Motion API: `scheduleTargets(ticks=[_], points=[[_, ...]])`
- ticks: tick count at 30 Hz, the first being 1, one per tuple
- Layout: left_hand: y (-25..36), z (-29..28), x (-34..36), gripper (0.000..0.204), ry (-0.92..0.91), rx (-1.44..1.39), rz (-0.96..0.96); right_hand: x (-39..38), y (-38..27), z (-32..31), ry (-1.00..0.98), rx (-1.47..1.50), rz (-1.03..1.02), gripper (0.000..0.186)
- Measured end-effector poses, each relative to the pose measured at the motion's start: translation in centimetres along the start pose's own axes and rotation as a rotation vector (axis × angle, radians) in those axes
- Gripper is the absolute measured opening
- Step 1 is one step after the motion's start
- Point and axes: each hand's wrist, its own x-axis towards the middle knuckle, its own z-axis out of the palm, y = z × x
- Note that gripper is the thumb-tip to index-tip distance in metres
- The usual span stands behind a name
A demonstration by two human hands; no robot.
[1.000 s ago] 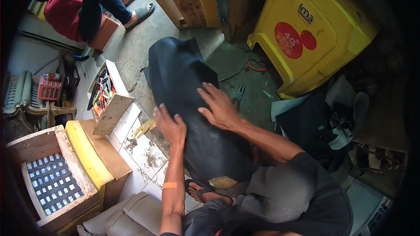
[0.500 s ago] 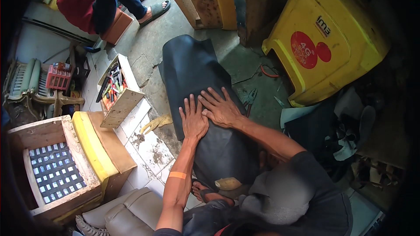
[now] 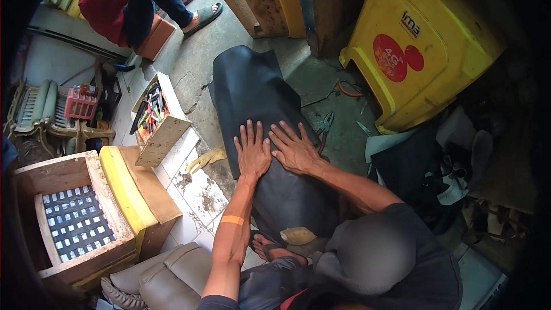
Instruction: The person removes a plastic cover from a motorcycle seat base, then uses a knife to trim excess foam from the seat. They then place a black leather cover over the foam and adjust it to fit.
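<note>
A large piece of black leather-like sheet (image 3: 244, 80) is draped lengthwise over something I cannot see. My left hand (image 3: 252, 152) lies flat on its middle, fingers stretched out and pointing away from me. Beside it, my right hand (image 3: 294, 150) also rests palm down on the sheet, its fingers spread. A small gap shows between the two hands, and neither holds anything. To the right of the sheet, a pair of pliers (image 3: 325, 128) lies on the floor.
A tool box (image 3: 163, 143) full of hand tools stands at left, near a wooden frame (image 3: 109, 195) with woven webbing. Grey-brown cushions (image 3: 175, 278) lie at lower left. A yellow plastic stool (image 3: 442, 40) stands at right. Far left, another person (image 3: 109, 3) sits low.
My right hand has shifted slightly to the right and toward me, so the hands lie further apart. My left hand stays almost in place. The seated person's head has lifted.
</note>
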Motion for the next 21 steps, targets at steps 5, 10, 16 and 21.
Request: scheduleTargets(ticks=[5, 10, 16, 21], points=[[0.4, -0.1, 0.3, 0.062, -0.017, -0.024, -0.016, -2.6, 0.1, -0.1, 0.051, 0.073, 0.002, 0.055], [-0.2, 0.7, 0.0, 0.061, 0.015, -0.019, -0.016, -11.2, -0.6, 0.8, 0.251, 0.475, 0.107, 0.047], [-1.6, 1.3, -0.4, 0.059, 0.072, -0.106, 0.015, -21.3, -1.1, -2.4, -0.182, 0.425, 0.669, 0.046], [-2.7, 1.3, -0.9, 0.059, 0.083, -0.197, 0.005, -20.8, -2.0, -3.9, -0.211, 0.502, 0.532, 0.065]])
